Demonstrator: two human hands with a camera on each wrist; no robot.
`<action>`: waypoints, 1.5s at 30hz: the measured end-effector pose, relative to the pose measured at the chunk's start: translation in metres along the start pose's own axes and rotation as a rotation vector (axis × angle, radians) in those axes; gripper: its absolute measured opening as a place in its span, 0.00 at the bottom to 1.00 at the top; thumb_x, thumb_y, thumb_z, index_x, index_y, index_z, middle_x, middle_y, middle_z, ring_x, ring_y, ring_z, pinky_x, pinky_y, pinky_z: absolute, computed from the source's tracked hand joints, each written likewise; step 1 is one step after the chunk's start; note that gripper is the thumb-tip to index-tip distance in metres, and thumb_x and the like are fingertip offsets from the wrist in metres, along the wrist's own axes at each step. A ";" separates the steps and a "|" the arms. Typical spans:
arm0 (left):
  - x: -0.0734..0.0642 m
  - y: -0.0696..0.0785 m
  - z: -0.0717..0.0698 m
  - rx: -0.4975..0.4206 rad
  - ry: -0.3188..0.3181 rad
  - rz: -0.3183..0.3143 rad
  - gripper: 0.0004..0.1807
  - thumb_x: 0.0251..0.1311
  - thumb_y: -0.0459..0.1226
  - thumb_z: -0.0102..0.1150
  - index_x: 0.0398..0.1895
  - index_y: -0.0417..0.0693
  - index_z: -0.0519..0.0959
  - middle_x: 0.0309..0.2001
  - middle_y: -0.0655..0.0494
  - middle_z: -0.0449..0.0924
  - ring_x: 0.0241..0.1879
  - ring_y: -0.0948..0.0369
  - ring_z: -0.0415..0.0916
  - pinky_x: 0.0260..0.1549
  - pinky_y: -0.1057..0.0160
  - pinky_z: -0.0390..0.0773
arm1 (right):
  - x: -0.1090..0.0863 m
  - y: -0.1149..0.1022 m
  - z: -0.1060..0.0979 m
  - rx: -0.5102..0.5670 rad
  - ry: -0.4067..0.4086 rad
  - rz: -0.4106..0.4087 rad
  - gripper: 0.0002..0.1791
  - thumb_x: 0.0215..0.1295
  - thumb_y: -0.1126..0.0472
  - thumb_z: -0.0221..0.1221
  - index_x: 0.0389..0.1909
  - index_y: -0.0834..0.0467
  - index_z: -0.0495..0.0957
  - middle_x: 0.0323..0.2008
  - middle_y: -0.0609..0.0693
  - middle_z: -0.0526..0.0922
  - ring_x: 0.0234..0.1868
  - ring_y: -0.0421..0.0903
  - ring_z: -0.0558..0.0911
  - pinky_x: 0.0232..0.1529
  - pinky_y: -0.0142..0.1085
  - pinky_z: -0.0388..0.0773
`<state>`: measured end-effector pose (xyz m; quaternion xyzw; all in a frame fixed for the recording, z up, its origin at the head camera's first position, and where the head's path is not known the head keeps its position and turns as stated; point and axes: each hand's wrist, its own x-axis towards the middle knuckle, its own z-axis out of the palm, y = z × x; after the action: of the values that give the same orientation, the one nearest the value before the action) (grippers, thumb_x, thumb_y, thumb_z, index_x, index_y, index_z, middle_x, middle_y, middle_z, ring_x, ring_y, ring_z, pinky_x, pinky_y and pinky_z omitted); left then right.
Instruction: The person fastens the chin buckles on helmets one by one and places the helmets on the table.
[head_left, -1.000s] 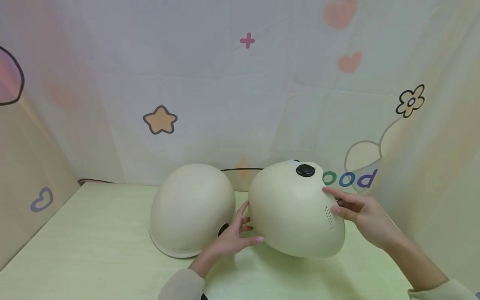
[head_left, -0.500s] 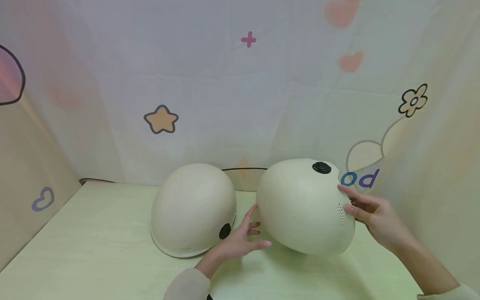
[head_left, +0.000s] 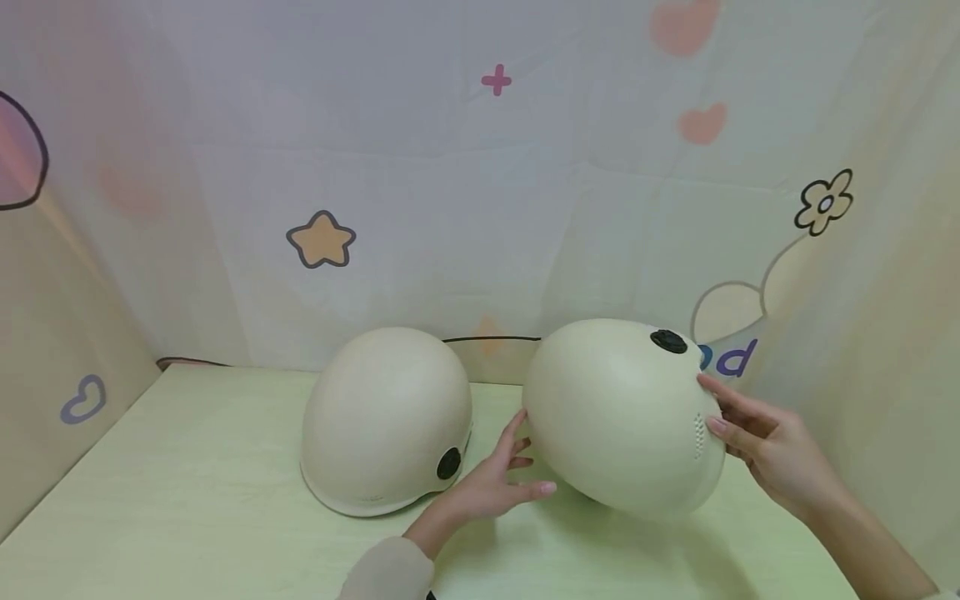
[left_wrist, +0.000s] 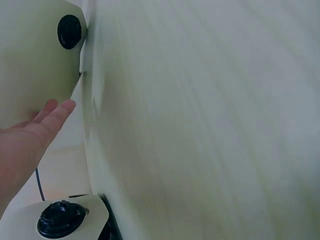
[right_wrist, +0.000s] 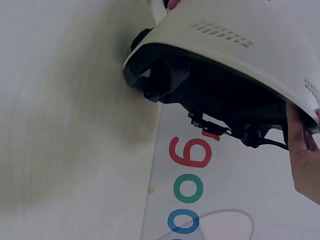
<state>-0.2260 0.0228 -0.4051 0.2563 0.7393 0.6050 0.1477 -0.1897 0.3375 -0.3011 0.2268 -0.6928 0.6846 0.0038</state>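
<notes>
On the right side of the table, a cream helmet point(head_left: 615, 417) is tipped sideways, its black round disc point(head_left: 669, 341) near the top right. My right hand point(head_left: 783, 454) grips its rim, thumb outside on the shell by the small vent holes and fingers inside, as the right wrist view shows. Inside the shell are black padding and straps point(right_wrist: 179, 75), with a red-tipped buckle point(right_wrist: 211, 135). My left hand point(head_left: 491, 483) has its fingers extended against the helmet's left side, thumb held away. Beside that wrist, a second cream helmet point(head_left: 386, 408) stands dome up.
Both helmets stand on a pale green table point(head_left: 187, 500). A printed curtain point(head_left: 420, 192) with stars, hearts and letters hangs close behind and along the sides. The tilted helmet's top is near the back curtain.
The tilted helmet has moved right and turned, its black disc swinging to the right. Both hands have travelled along with it. The left helmet stays where it was.
</notes>
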 end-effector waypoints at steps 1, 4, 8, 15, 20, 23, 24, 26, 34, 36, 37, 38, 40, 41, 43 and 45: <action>0.000 0.001 0.000 -0.005 0.007 0.004 0.54 0.54 0.45 0.62 0.71 0.62 0.31 0.68 0.39 0.47 0.62 0.46 0.57 0.51 0.49 0.68 | -0.001 0.000 0.000 0.007 -0.005 -0.004 0.28 0.64 0.78 0.45 0.64 0.58 0.63 0.51 0.45 0.76 0.47 0.38 0.77 0.43 0.31 0.76; -0.002 0.001 -0.001 -0.014 0.029 0.008 0.54 0.53 0.45 0.63 0.71 0.62 0.31 0.68 0.39 0.46 0.62 0.47 0.58 0.51 0.50 0.69 | -0.003 0.000 0.001 0.009 -0.008 -0.015 0.28 0.64 0.78 0.44 0.65 0.59 0.61 0.51 0.45 0.76 0.47 0.38 0.77 0.43 0.32 0.76; -0.005 0.001 -0.002 -0.028 0.046 0.011 0.54 0.54 0.45 0.63 0.71 0.61 0.32 0.68 0.39 0.47 0.62 0.47 0.58 0.51 0.50 0.69 | -0.003 0.002 0.004 -0.017 -0.012 -0.018 0.28 0.65 0.77 0.45 0.66 0.61 0.59 0.51 0.46 0.76 0.47 0.39 0.77 0.43 0.32 0.76; -0.008 0.001 -0.006 -0.049 0.069 0.023 0.52 0.55 0.44 0.61 0.71 0.64 0.32 0.68 0.39 0.45 0.63 0.46 0.56 0.52 0.47 0.67 | 0.000 0.008 0.009 -0.004 -0.017 -0.040 0.28 0.64 0.77 0.45 0.66 0.62 0.58 0.49 0.48 0.76 0.46 0.39 0.77 0.43 0.32 0.76; -0.009 0.003 -0.010 -0.049 0.089 0.036 0.51 0.56 0.44 0.60 0.70 0.66 0.33 0.69 0.43 0.43 0.65 0.46 0.52 0.53 0.43 0.63 | 0.001 0.014 0.010 0.039 -0.042 -0.048 0.29 0.64 0.79 0.43 0.67 0.61 0.56 0.49 0.49 0.76 0.46 0.39 0.77 0.43 0.32 0.76; -0.009 0.005 -0.012 -0.044 0.113 0.043 0.50 0.56 0.45 0.60 0.71 0.67 0.33 0.70 0.45 0.42 0.64 0.45 0.52 0.53 0.43 0.64 | 0.001 0.016 0.011 0.039 -0.065 -0.047 0.30 0.64 0.78 0.43 0.68 0.61 0.53 0.50 0.48 0.75 0.47 0.39 0.77 0.44 0.33 0.75; -0.009 0.006 -0.012 -0.045 0.123 0.046 0.50 0.56 0.45 0.60 0.71 0.66 0.34 0.70 0.45 0.42 0.64 0.45 0.52 0.53 0.43 0.64 | 0.001 0.017 0.011 0.040 -0.072 -0.044 0.31 0.64 0.78 0.44 0.68 0.62 0.52 0.50 0.48 0.75 0.47 0.39 0.77 0.44 0.33 0.75; -0.009 0.007 -0.013 -0.050 0.139 0.048 0.50 0.56 0.45 0.60 0.71 0.66 0.34 0.70 0.46 0.41 0.63 0.45 0.53 0.53 0.43 0.64 | 0.001 0.018 0.011 0.037 -0.086 -0.032 0.32 0.64 0.78 0.44 0.68 0.61 0.51 0.52 0.47 0.74 0.48 0.39 0.77 0.45 0.34 0.75; -0.007 0.011 -0.014 -0.065 0.174 0.041 0.50 0.56 0.45 0.61 0.71 0.64 0.36 0.70 0.49 0.41 0.63 0.46 0.56 0.54 0.44 0.64 | 0.001 0.019 0.007 -0.013 -0.170 0.006 0.36 0.63 0.79 0.45 0.70 0.59 0.45 0.52 0.46 0.72 0.51 0.40 0.76 0.46 0.35 0.74; -0.007 0.011 -0.014 -0.070 0.177 0.041 0.49 0.56 0.45 0.61 0.71 0.63 0.36 0.70 0.49 0.41 0.62 0.46 0.56 0.54 0.45 0.64 | 0.001 0.019 0.006 -0.020 -0.191 0.004 0.37 0.63 0.79 0.44 0.70 0.58 0.44 0.52 0.47 0.72 0.51 0.41 0.76 0.46 0.35 0.74; -0.007 0.011 -0.014 -0.070 0.178 0.041 0.49 0.56 0.45 0.61 0.71 0.63 0.36 0.70 0.49 0.41 0.62 0.46 0.56 0.54 0.45 0.64 | 0.001 0.019 0.005 -0.017 -0.202 0.004 0.37 0.63 0.80 0.44 0.70 0.58 0.44 0.52 0.48 0.72 0.50 0.41 0.76 0.47 0.34 0.74; -0.007 0.011 -0.014 -0.070 0.179 0.040 0.49 0.56 0.46 0.60 0.71 0.63 0.37 0.70 0.50 0.41 0.62 0.46 0.56 0.54 0.45 0.64 | 0.001 0.019 0.005 -0.011 -0.214 0.004 0.38 0.63 0.80 0.44 0.71 0.58 0.43 0.52 0.48 0.72 0.50 0.41 0.76 0.47 0.34 0.74; -0.006 0.011 -0.014 -0.067 0.182 0.036 0.49 0.56 0.47 0.60 0.71 0.63 0.37 0.70 0.50 0.41 0.62 0.46 0.56 0.54 0.46 0.65 | 0.000 0.019 0.004 0.003 -0.238 0.004 0.39 0.62 0.81 0.44 0.71 0.57 0.42 0.52 0.48 0.71 0.51 0.41 0.75 0.48 0.34 0.73; -0.006 0.011 -0.014 -0.064 0.184 0.034 0.49 0.55 0.47 0.60 0.71 0.64 0.37 0.70 0.51 0.42 0.62 0.47 0.56 0.54 0.47 0.65 | 0.000 0.020 0.004 0.013 -0.252 0.005 0.40 0.62 0.82 0.44 0.71 0.57 0.41 0.53 0.48 0.71 0.52 0.41 0.75 0.48 0.34 0.73; -0.005 0.011 -0.015 -0.058 0.183 0.034 0.49 0.55 0.48 0.60 0.71 0.64 0.37 0.70 0.52 0.42 0.63 0.47 0.56 0.54 0.48 0.65 | 0.000 0.021 0.003 0.030 -0.277 0.011 0.41 0.61 0.83 0.43 0.71 0.57 0.39 0.55 0.47 0.70 0.53 0.42 0.74 0.49 0.34 0.72; -0.005 0.011 -0.014 -0.053 0.183 0.031 0.49 0.55 0.49 0.60 0.71 0.64 0.37 0.70 0.53 0.42 0.63 0.48 0.56 0.54 0.48 0.65 | -0.001 0.021 0.002 0.040 -0.291 0.019 0.43 0.60 0.83 0.43 0.71 0.57 0.38 0.57 0.46 0.69 0.54 0.42 0.74 0.49 0.35 0.72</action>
<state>-0.2273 0.0097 -0.3915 0.2074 0.7293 0.6475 0.0771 -0.1947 0.3346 -0.3216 0.3171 -0.6743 0.6581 -0.1078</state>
